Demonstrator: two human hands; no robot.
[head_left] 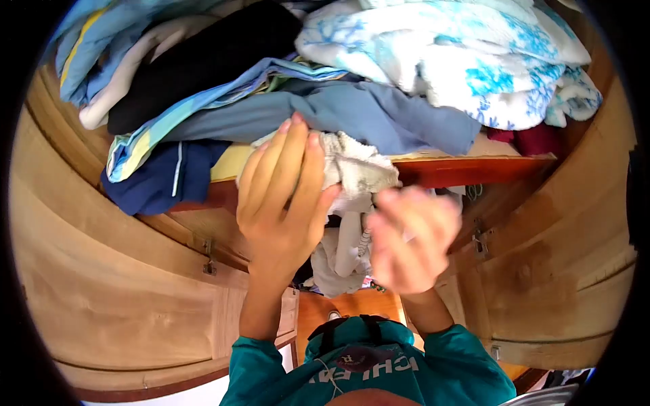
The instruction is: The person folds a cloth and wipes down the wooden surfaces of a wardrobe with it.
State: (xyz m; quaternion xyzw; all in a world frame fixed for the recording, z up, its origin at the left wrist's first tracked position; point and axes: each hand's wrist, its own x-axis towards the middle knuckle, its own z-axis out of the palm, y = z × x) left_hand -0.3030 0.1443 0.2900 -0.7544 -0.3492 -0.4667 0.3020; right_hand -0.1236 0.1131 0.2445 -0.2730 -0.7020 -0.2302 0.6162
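My left hand lies with its fingers stretched out over a crumpled off-white knit cloth at the shelf's front edge. Part of this cloth is hidden beneath the hand. To the right, my right hand is smeared by motion beside the cloth's lower right side; its fingers look bent, but whether they grip anything is unclear. Below and between both hands hangs pale fabric. Just behind my left fingertips rests a folded grey-blue cloth.
The wooden shelf has a red-brown front edge. On it are a black folded cloth, a white-and-blue fluffy blanket and a navy garment. Wooden cabinet doors stand open at the left and right.
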